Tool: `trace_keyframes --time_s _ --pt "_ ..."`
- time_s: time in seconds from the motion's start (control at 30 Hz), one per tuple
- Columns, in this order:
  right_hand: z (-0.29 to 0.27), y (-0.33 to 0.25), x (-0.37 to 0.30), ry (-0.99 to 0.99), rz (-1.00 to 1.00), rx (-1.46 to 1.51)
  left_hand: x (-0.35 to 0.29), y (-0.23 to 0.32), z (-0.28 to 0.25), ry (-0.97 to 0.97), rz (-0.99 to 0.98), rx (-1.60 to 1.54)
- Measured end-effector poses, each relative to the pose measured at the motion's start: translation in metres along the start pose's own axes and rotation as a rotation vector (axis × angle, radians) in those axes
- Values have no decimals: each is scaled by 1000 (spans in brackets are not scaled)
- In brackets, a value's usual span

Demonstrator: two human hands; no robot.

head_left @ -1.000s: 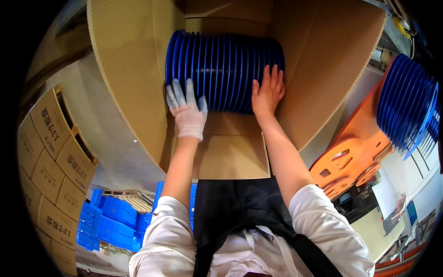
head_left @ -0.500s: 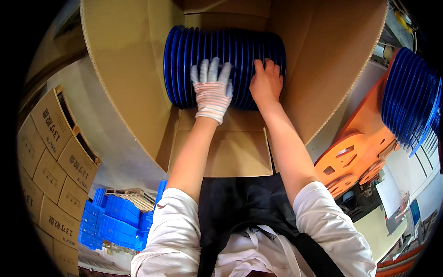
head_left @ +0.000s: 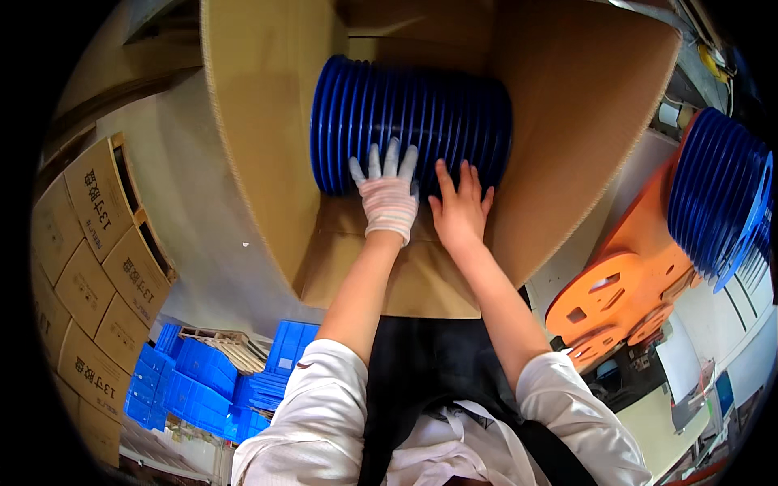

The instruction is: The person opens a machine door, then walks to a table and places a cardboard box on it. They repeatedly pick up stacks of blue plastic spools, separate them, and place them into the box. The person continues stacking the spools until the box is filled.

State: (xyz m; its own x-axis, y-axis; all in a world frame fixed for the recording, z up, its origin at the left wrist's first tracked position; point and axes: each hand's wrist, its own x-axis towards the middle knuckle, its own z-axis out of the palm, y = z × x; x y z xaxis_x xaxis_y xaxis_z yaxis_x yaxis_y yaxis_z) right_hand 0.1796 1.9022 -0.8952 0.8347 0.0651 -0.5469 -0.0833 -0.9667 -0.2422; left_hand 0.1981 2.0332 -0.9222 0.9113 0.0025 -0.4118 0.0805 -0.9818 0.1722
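Observation:
A row of blue plastic reels [head_left: 409,113], standing on edge side by side, lies in a large open cardboard box [head_left: 567,121]. My left hand [head_left: 389,194], in a striped white and pink glove with grey fingertips, rests on the near side of the row with its fingers spread. Bare and likewise spread, my right hand [head_left: 462,206] lies against the near side further right, fingertips on the reel rims. Neither hand grips a reel. The undersides of the reels are hidden in the box.
On the right, another stack of blue reels [head_left: 713,194] sits on an orange machine [head_left: 608,300] with round discs. Stacked cardboard cartons [head_left: 85,292] stand at the left. Blue plastic bins [head_left: 203,377] and a wooden pallet [head_left: 227,348] are at the lower left.
Both hands have slid down toward me along the reels, and their fingers stay spread. The box and reels appear shifted slightly right in the view.

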Motion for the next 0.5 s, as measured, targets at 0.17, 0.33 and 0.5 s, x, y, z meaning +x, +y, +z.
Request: trace_keyframes --time_s 0.17,0.33,0.5 --pt "-14 0 -25 17 -31 109 -21 -6 -8 -7 -23 -4" --pt "-26 10 -49 -65 -98 230 -2 -9 -15 69 -99 61" --pt "-69 24 -101 -152 -223 344 8 -37 -24 -273 -242 141"
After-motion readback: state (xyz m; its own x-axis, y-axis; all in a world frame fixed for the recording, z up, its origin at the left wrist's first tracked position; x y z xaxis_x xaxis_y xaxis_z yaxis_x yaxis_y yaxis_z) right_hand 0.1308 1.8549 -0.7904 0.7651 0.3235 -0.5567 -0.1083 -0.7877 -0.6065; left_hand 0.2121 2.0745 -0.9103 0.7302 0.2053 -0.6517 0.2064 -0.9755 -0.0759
